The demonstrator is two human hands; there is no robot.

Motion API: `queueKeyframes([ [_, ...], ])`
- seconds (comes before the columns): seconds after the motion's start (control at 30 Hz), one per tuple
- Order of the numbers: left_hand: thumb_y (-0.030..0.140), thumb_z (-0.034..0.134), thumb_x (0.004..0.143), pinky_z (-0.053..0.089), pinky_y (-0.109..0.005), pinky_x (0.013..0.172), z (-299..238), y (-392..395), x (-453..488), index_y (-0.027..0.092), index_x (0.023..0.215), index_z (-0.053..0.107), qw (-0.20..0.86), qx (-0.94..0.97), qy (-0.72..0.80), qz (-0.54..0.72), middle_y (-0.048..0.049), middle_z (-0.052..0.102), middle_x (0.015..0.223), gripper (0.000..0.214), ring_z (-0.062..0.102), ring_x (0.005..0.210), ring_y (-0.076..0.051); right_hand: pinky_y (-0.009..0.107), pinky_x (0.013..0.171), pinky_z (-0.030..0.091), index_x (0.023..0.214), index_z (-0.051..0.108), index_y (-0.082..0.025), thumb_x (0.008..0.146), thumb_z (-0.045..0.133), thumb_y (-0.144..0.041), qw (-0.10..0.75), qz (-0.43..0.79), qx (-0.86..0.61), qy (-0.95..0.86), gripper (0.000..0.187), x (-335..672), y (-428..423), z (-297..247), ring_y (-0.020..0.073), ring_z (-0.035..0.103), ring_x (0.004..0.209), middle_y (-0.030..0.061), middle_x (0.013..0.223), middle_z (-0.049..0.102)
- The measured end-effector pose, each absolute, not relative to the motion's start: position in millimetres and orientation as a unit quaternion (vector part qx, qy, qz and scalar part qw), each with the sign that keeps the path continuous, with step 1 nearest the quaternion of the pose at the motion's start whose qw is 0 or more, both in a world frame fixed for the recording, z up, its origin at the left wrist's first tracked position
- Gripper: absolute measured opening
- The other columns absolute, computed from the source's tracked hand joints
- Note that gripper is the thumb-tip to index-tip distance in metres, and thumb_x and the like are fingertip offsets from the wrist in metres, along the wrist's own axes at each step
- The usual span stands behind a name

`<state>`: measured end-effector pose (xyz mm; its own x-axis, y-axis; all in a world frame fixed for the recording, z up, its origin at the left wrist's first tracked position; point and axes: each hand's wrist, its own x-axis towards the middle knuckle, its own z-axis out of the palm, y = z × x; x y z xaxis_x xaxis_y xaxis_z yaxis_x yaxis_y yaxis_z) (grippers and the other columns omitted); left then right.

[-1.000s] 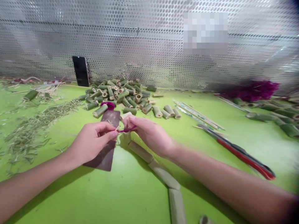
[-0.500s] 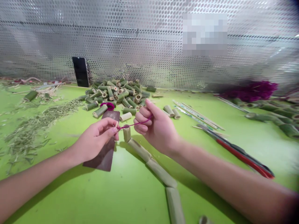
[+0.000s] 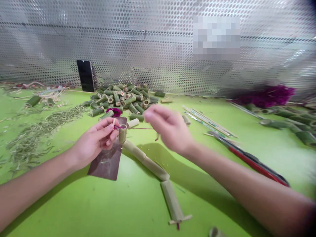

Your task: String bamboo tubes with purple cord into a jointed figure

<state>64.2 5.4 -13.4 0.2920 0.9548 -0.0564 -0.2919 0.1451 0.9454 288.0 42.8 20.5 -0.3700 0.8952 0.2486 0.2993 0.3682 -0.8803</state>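
Note:
Between the thumb and fingers of my left hand (image 3: 92, 141), a short pale stick (image 3: 114, 121) is pinched with purple cord around it. The purple cord (image 3: 139, 128) runs taut over the mouth of a peeled bamboo tube (image 3: 122, 135) to my right hand (image 3: 170, 130), whose closed fingers grip it. A short end dangles below that hand, which is slightly blurred. From the first tube, several peeled bamboo tubes (image 3: 154, 168) trail in a string toward me. A thin cross stick (image 3: 185, 218) with a purple cord end sits at the near tube's end.
A brown sheet (image 3: 106, 166) lies under my left hand. Behind are a heap of green bamboo pieces (image 3: 125, 97), a purple cord coil (image 3: 115, 112) and an upright phone (image 3: 85, 75). Shavings (image 3: 44, 128) lie left; red-handled pliers (image 3: 256, 161) and thin sticks (image 3: 209, 121) lie right.
My left hand has shifted left, drawing the tube string left and away from me, so its near end shows. The right hand has turned and moved slightly right, stretching more cord between the hands.

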Motion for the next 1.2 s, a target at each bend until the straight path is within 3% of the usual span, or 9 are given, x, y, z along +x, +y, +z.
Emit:
queueKeyframes([
  [0.07,0.019,0.046,0.104,0.036,-0.016,0.05,-14,5,63,0.019,0.094,0.062,0.667,0.45,0.37,0.465,0.0032,0.048,0.066,0.019,0.036,0.053,-0.009,0.03,0.045,0.02,0.084,0.059,-0.022,0.095,0.062,-0.054,0.277,0.297,-0.411,-0.816,0.033,284,38,14,0.0102,0.032,0.04,-0.0063,0.047,0.041],
  [0.17,0.02,0.045,0.104,0.038,-0.017,0.051,-13,5,61,0.02,0.091,0.061,0.673,0.438,0.383,0.456,0.0038,0.043,0.065,0.02,0.037,0.054,-0.01,0.03,0.048,0.023,0.078,0.058,-0.02,0.102,0.052,-0.039,0.208,0.214,-0.372,-0.879,0.032,279,33,3,0.0087,0.035,0.041,-0.0039,0.052,0.05],
  [0.4,0.043,0.059,0.099,0.034,-0.017,0.047,-13,8,59,0.02,0.078,0.055,0.674,0.455,0.386,0.435,0.0065,0.036,0.058,0.032,0.031,0.048,-0.009,0.03,0.054,0.026,0.063,0.038,-0.021,0.102,0.046,-0.029,0.242,0.194,-0.345,-0.886,0.04,280,37,-6,0.0087,0.035,0.048,-0.004,0.053,0.042],
  [0.6,0.048,0.084,0.08,0.026,-0.017,0.042,-20,12,56,0.018,0.081,0.065,0.599,0.505,0.444,0.435,0.0038,0.059,0.064,0.035,0.037,0.045,-0.006,0.028,0.056,0.03,0.064,0.039,-0.021,0.101,0.045,-0.031,0.271,0.234,-0.327,-0.875,0.039,281,38,-10,0.0091,0.039,0.051,-0.0042,0.055,0.042],
  [0.7,0.051,0.083,0.079,0.026,-0.019,0.042,-24,14,52,0.017,0.088,0.073,0.552,0.523,0.488,0.428,-0.0006,0.067,0.075,0.036,0.038,0.047,-0.006,0.028,0.054,0.029,0.062,0.037,-0.022,0.101,0.044,-0.032,0.291,0.241,-0.325,-0.867,0.041,284,40,-14,0.0091,0.038,0.05,-0.0042,0.054,0.041],
  [0.87,0.058,0.07,0.088,0.024,-0.022,0.045,-20,12,52,0.017,0.101,0.078,0.482,0.572,0.539,0.386,0.0056,0.041,0.052,0.044,0.034,0.048,-0.01,0.028,0.054,0.029,0.062,0.036,-0.022,0.099,0.045,-0.033,0.275,0.25,-0.327,-0.869,0.039,284,42,-21,0.0091,0.037,0.049,-0.0046,0.053,0.039],
  [0.93,0.058,0.067,0.089,0.026,-0.022,0.045,-18,11,53,0.017,0.102,0.077,0.476,0.59,0.532,0.378,0.0032,0.047,0.06,0.045,0.036,0.05,-0.01,0.028,0.054,0.029,0.062,0.036,-0.022,0.097,0.046,-0.033,0.267,0.245,-0.325,-0.874,0.038,283,42,-23,0.0091,0.036,0.049,-0.0049,0.053,0.039],
  [1.03,0.058,0.065,0.091,0.029,-0.022,0.046,-18,11,55,0.018,0.101,0.074,0.497,0.602,0.501,0.374,0.0018,0.05,0.068,0.042,0.04,0.053,-0.011,0.028,0.055,0.028,0.063,0.036,-0.022,0.097,0.045,-0.034,0.256,0.237,-0.323,-0.88,0.037,282,41,-24,0.0094,0.035,0.05,-0.0048,0.053,0.038],
  [1.2,0.05,0.06,0.097,0.027,-0.019,0.048,-23,9,56,0.022,0.09,0.064,0.58,0.562,0.452,0.379,0.0057,0.034,0.065,0.03,0.03,0.053,-0.011,0.029,0.055,0.025,0.065,0.034,-0.022,0.098,0.043,-0.032,0.231,0.226,-0.314,-0.893,0.036,280,39,-25,0.0099,0.031,0.05,-0.0044,0.054,0.039],
])
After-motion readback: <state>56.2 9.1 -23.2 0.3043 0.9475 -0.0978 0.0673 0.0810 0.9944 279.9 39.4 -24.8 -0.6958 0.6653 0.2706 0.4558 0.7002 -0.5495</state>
